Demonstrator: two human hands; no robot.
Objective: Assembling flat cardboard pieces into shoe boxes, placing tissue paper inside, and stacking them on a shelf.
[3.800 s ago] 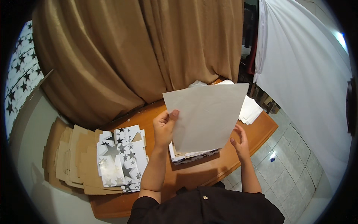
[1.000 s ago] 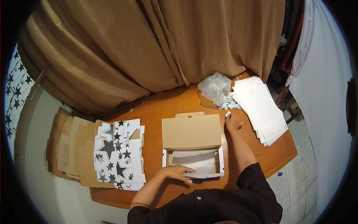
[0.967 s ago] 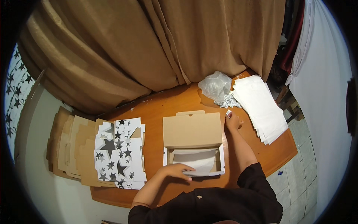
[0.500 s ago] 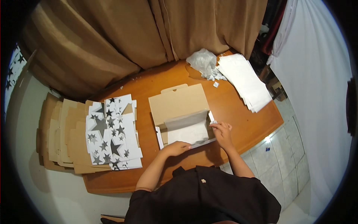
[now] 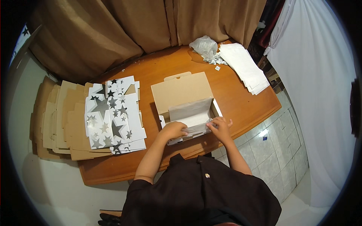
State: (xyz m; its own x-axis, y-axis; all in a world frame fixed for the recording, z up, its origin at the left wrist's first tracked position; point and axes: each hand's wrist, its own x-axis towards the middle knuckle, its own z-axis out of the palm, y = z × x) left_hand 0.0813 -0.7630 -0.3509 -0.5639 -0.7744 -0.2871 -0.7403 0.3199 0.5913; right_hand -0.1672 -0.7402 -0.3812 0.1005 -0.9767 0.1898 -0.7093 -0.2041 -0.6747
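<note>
In front of me stands a cardboard box (image 5: pixel 181 92), its brown lid raised toward the back. A sheet of thin white paper (image 5: pixel 192 111) lines its inside and stands up against the back. At the box's front left, my left hand (image 5: pixel 174 130) is closed, with its fingertips on the paper's near edge. My right hand (image 5: pixel 220 129) is at the front right corner, thumb and fingers pinched on a small silvery piece (image 5: pixel 209 120) over the paper. The fingers partly hide that piece, so its kind cannot be made out.
Flat star-printed white boxes (image 5: pixel 115 116) and brown cardboard blanks (image 5: pixel 68 120) are stacked at the left. At the back lie a clear plastic bag (image 5: pixel 204 47) with small silvery pieces, one loose square (image 5: pixel 217 68) and a pile of white paper sheets (image 5: pixel 243 67). The wooden table (image 5: pixel 249 113) ends at the right.
My right hand has moved from the box's right side inward to its front corner with the silvery piece. My left hand has risen from the front wall onto the paper's edge.
</note>
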